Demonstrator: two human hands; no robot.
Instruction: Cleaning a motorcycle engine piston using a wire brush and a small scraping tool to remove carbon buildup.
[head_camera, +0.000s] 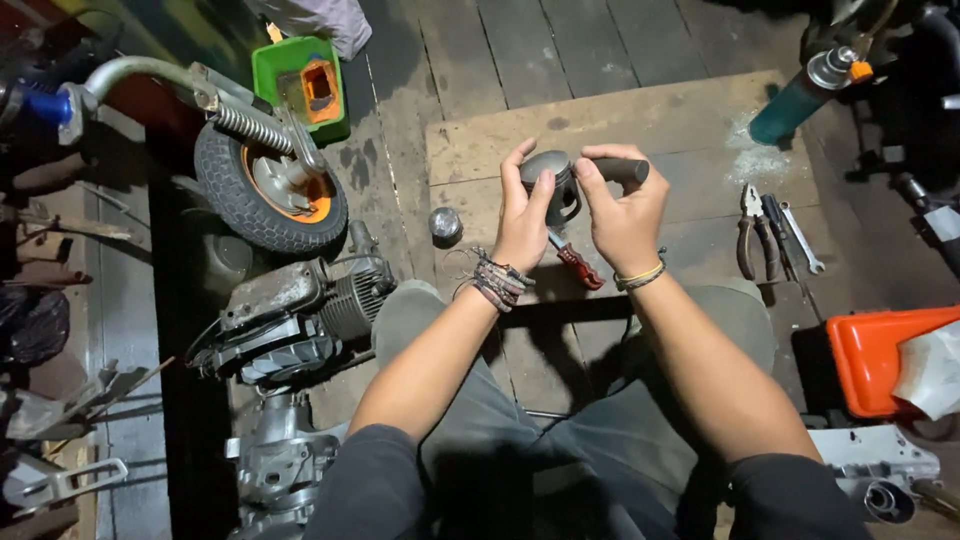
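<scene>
My left hand grips a grey metal piston, fingers wrapped round its left side. My right hand is closed on a dark cylindrical handle that lies against the piston's right side. Both hands hover above a wooden board on the floor. A red-handled tool lies on the board just below my hands. My knees in grey trousers frame the bottom of the view.
A small round metal part sits left of my hands. Pliers and wrenches lie to the right. An engine block, a small wheel, a green box and an orange container surround me.
</scene>
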